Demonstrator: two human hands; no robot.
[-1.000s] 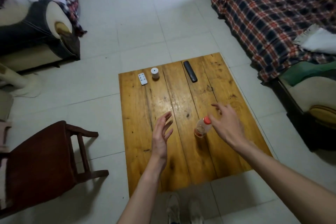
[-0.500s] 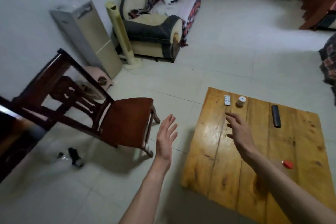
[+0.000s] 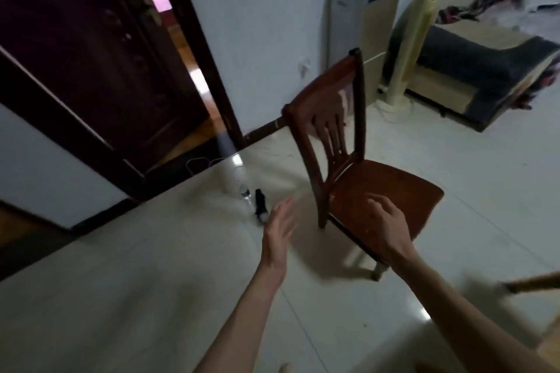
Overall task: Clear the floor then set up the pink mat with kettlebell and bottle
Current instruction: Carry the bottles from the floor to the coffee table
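Reddish-brown wooden chair (image 3: 378, 188) stands upright; both hands (image 3: 386, 225) hover empty.

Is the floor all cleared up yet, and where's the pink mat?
Not yet. Nothing looks finished: the wooden chair stands on the tiled floor, and small dark items lie beside it. Right now both hands are empty and open, the left hand and right hand reaching toward the chair. No pink mat or kettlebell is in view, so clearing and the whole setup are left.
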